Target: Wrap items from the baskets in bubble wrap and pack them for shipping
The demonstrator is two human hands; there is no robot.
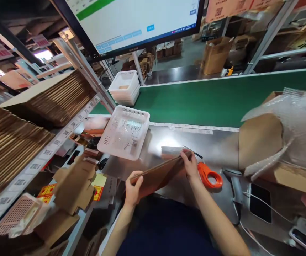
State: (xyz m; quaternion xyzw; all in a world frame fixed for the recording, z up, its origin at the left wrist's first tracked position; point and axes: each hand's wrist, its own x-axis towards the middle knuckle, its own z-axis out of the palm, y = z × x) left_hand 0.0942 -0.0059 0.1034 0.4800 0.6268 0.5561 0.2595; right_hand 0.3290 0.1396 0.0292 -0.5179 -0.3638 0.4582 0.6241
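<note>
A flat, folded cardboard box (160, 174) is held edge-up over the steel worktop (217, 149), between both hands. My left hand (133, 190) grips its near left end, fingers wrapped round the edge. My right hand (189, 165) pinches its far right end. Right beside my right hand, orange-handled scissors (209, 175) lie on the worktop. A white perforated plastic basket (125, 131) sits upside down or tilted just beyond the box to the left.
Stacks of flat cartons (22, 121) fill the shelves on the left. A green conveyor belt (222, 97) runs behind the worktop, with stacked white baskets (124, 87) at its left end. An open carton with bubble wrap (289, 131) stands on the right. A monitor (131, 21) hangs overhead. A handheld scanner (235, 185) lies near the scissors.
</note>
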